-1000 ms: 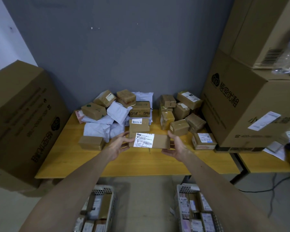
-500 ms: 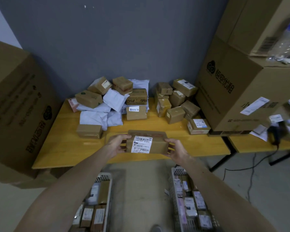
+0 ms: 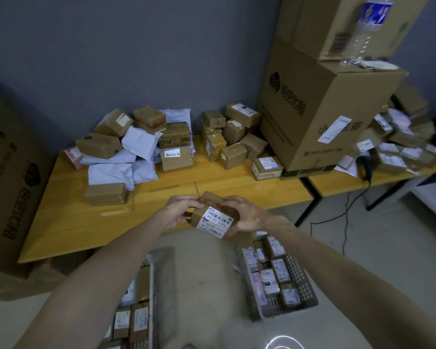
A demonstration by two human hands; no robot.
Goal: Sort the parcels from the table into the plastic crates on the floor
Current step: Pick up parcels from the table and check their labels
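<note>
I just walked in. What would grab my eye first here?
The left hand and right hand grip a labelled parcel at the front edge of the yellow table. Behind it lies a heap of boxes and mailers. A huge carton towers at right, and a crate of parcels sits on the floor below.

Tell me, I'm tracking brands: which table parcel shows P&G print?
The brown box mid-pile, just behind the parcel with the small white label; no other shows that lettering.

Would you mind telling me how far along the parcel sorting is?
Partly done: the left crate and the right crate hold parcels. In hand: left hand and right hand hold a labelled box. To do: many boxes and white bags lie on the table.
</note>
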